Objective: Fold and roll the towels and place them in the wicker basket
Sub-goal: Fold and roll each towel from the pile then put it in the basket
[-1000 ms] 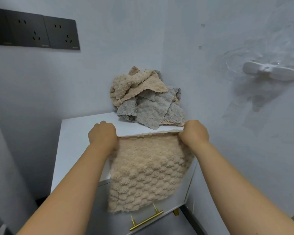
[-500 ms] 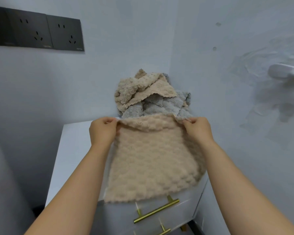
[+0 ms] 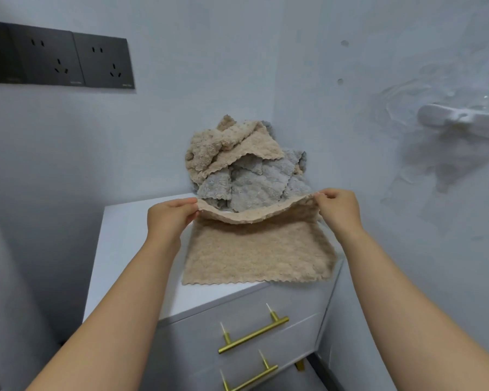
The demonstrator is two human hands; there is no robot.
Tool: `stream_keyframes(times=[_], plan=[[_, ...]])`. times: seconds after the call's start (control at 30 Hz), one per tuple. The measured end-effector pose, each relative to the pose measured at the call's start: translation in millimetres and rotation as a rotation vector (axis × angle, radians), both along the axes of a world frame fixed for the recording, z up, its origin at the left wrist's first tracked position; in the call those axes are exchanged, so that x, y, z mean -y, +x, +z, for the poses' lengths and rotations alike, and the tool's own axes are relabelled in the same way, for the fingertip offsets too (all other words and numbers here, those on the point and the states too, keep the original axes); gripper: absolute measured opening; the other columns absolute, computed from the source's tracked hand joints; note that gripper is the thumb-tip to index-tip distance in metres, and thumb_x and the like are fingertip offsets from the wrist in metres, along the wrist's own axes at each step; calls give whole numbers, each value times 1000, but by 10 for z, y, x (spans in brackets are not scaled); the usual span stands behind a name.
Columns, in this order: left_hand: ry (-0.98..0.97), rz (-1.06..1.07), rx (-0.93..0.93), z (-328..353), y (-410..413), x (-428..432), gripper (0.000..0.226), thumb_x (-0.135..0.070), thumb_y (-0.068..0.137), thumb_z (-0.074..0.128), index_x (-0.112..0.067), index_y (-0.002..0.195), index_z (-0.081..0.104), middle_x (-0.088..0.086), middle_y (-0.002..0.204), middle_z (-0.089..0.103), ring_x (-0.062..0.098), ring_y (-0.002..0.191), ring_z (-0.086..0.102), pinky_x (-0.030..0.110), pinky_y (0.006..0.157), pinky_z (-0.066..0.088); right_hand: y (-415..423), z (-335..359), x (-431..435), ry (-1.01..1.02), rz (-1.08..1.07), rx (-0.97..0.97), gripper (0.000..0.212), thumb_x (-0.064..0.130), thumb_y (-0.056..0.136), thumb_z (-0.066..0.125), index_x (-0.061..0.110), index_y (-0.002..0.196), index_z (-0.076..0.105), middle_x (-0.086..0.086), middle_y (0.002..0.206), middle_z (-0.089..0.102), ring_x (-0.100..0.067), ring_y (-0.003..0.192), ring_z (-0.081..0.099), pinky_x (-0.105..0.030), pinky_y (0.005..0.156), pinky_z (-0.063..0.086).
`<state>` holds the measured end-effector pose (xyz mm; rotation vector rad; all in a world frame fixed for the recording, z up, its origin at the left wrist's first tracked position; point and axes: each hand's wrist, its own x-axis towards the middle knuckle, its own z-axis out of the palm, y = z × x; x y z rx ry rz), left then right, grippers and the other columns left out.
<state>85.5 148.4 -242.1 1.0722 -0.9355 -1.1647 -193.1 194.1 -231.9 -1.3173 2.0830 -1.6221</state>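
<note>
A beige fluffy towel (image 3: 254,255) lies spread on the white cabinet top (image 3: 124,249), its near edge just inside the cabinet's front edge. My left hand (image 3: 168,218) pinches its far left corner and my right hand (image 3: 338,207) pinches its far right corner, both lifted a little so the far edge sags between them. Behind it, in the wall corner, a heap of beige and grey towels (image 3: 246,170) is piled up. No wicker basket is in view.
The cabinet stands in a corner between two pale walls. Its front has two drawers with brass handles (image 3: 253,335). Dark wall sockets (image 3: 57,62) sit high on the left wall. A white hook or bracket (image 3: 460,124) juts from the right wall.
The towel hung over the cabinet's front edge a second ago. Both hands have carried its top edge back toward the heap, so it now lies on the cabinet top.
</note>
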Motion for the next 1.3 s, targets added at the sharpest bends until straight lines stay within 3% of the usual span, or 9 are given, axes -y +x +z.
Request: stream_keyframes(times=[0.17,0.33,0.47,0.53,0.67,0.8,0.97,1.13,1.3], plan=[[78,-8,-76,135,-5,-268,18,13,85,55,2,94,65,11,77,60,16,63,57,14,59,55,26,59,-322,-29,-3,48,22,9,85,54,-6,75,66,-8,59,52,-20,66,51,-28,61,37],[200,-54,58,146,41,-470,28,10,86,44,-4,94,67,10,77,55,18,59,53,19,53,51,86,-98,-658,14,-23,75,19,7,81,54,1,69,68,-4,55,54,-19,60,47,-26,60,35],[267,-95,199,48,55,-582,6,-1,84,62,-3,89,66,8,71,51,19,54,48,24,47,46,102,-187,-845,62,-20,21,19,7,80,55,-4,72,68,-18,61,56,-16,60,44,-27,58,34],[262,-90,385,-21,62,-588,7,-2,82,64,-2,87,68,9,69,54,23,55,49,27,51,42,110,-231,-903,105,-35,-36,19,7,78,53,-7,68,62,-25,64,48,-16,61,38,-29,55,31],[166,-68,996,-109,78,-597,18,-7,82,55,-8,84,72,9,84,67,28,80,61,29,64,47,126,-280,-977,287,26,-104,24,5,78,51,10,55,47,-5,50,34,-19,56,28,-29,51,24],[53,49,1515,-112,4,-636,22,-11,83,49,-12,96,67,8,109,57,29,108,49,34,80,44,59,-324,-946,442,53,-124,39,20,90,48,9,57,68,-8,65,65,-19,55,46,-28,56,36],[-478,-65,1483,-100,-220,-661,41,-31,97,43,-20,137,50,6,150,34,26,139,22,40,110,26,-10,-488,-878,409,-10,158,27,19,88,54,6,65,53,-9,67,51,-27,69,49,-29,64,37],[-337,-539,1728,-436,-428,-743,61,-56,98,21,-34,152,2,0,161,-7,24,147,-11,51,118,1,83,-687,-870,447,100,588,31,39,89,62,11,102,55,-4,93,59,-21,87,56,-40,92,41],[-313,-606,1797,-382,-432,-766,71,-66,92,25,-36,152,0,1,161,-8,25,147,-6,50,118,3,15,-631,-822,299,54,805,24,24,84,71,10,99,58,-4,81,60,-17,72,55,-35,76,44]])
